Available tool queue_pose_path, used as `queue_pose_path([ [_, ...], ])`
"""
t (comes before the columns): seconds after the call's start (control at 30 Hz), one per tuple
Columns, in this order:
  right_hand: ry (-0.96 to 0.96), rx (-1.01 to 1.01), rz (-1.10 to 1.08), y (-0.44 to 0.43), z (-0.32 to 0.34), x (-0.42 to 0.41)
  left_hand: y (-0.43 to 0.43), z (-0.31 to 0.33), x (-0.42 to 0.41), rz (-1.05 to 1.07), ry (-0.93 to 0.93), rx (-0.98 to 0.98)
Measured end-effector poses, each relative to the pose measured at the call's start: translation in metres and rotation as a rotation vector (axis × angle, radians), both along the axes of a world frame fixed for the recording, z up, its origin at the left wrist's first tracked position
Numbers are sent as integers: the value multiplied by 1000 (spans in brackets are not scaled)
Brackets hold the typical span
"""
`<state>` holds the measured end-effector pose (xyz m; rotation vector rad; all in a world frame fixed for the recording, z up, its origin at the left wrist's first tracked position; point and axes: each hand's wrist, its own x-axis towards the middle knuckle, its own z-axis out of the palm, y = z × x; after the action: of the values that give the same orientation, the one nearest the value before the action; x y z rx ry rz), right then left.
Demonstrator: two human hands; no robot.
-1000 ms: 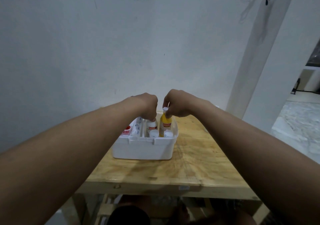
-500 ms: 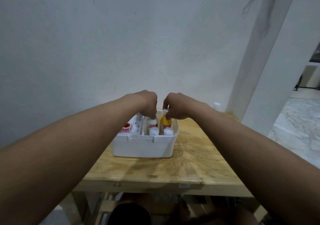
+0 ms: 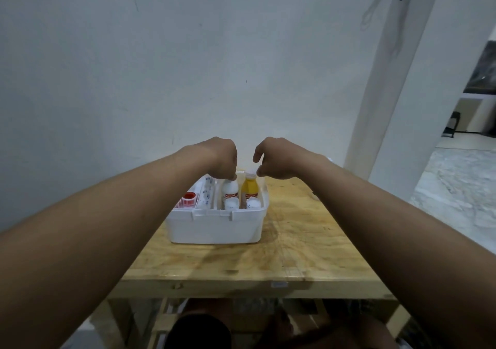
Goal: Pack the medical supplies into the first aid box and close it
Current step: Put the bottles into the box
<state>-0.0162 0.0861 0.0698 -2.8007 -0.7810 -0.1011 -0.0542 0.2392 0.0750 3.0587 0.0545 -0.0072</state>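
On the wooden table [image 3: 295,241], the first aid box [image 3: 214,228] holds both bottles upright; left hand [image 3: 220,158] pinches the white bottle [image 3: 230,190], right hand [image 3: 273,161] curls loosely beside the yellow bottle [image 3: 250,189]; light, slick plastic, best gripped by caps

I see one white box [image 3: 214,226] on one table [image 3: 295,254]. Inside stand one white bottle [image 3: 230,191], one yellow bottle [image 3: 250,190] and two small white tubs [image 3: 231,203].
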Motion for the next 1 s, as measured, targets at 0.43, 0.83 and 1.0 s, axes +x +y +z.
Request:
queue_pose_path([
  [0.43,-98,-41,-197,-66,-5,23,-11,-65,-88,21,-557,-114],
  [0.83,-33,-236,-362,-99,-44,46,-12,-134,-118,39,-621,32],
  [1.0,-101,-210,-352,-107,-40,53,-13,-136,-118,48,-646,59],
])
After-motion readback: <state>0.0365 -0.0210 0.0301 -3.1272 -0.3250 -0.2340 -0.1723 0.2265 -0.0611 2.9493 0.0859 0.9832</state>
